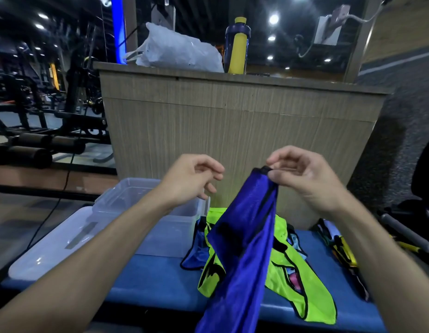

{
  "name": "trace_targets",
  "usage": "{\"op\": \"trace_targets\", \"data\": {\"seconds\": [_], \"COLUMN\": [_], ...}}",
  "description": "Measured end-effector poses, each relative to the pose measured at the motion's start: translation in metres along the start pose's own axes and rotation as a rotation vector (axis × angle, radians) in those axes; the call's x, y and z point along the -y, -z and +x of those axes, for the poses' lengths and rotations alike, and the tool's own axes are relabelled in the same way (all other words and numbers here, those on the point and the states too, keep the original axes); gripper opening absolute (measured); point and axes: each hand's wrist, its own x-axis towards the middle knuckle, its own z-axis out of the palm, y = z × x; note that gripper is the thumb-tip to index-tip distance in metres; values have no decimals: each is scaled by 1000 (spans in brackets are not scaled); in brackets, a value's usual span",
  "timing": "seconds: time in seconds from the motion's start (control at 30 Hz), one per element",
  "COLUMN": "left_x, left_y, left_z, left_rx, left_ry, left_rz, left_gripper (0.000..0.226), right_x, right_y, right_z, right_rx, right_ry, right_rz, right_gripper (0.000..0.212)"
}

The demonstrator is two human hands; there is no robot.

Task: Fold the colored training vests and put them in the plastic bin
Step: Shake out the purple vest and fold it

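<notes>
Dangling from the right hand (302,179) is a royal-blue mesh training vest with black trim (242,241), pinched at its top edge between thumb and fingertips, the rest of it hanging long and bunched down toward the camera. It is lifted clear of the heap, and nothing of it is folded yet. The left hand (189,179) hovers just beside it, fingers loosely curled and holding nothing, looking ready to come across for the other shoulder.

Below, on the blue padded counter (146,277), lies the pile waiting its turn: a neon yellow-green vest with black binding (288,265) sprawled on top, another blue vest (196,255) peeking out at its left edge, and more coloured fabric tucked underneath that is too tangled to tell apart.

To the left stands the clear plastic bin (160,227), open, with its lid (52,246) lying flat just beside it; I see no vest in it.

So this reads as the start of the fold. The next move calls for a second grip on the top edge, spreading the vest square, then laying it flat on the counter to fold it.

Behind it all rises a wood-grain cabinet (232,131).
</notes>
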Motion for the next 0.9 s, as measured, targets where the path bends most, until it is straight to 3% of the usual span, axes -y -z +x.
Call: {"op": "trace_targets", "data": {"seconds": [0.1, 0.2, 0.33, 0.43, 0.5, 0.6, 0.8, 0.9], "left_x": [7, 1, 0, 4, 6, 10, 18, 16], "left_y": [10, 6, -13, -28, -34, -36, -17, -4], "left_z": [-3, -12, -20, -21, -21, -23, -26, -27], "left_rx": [0, 172, 399, 411, 407, 390, 358, 317], "left_ry": [-198, -325, -335, -328, -334, -338, -332, -404], "left_rz": [25, 50, 62, 67, 51, 26, 117, 257], "left_gripper": [38, 37, 45, 44, 31, 14, 20, 20], "right_x": [13, 19, 25, 27, 28, 26, 5, -8], "right_y": [25, 34, 36, 36, 34, 32, 42, 43], "right_z": [-4, -4, 1, 3, 3, 3, 7, 6], "right_rx": [108, 192, 275, 363, 382, 335, 31, -9], "right_ry": [-58, -50, -46, -78, -90, -77, -100, -133], "right_rz": [152, 143, 84, -5, -7, 21, -40, -10], "right_gripper": [19, 21, 22, 20, 20, 21, 31, 28]}}
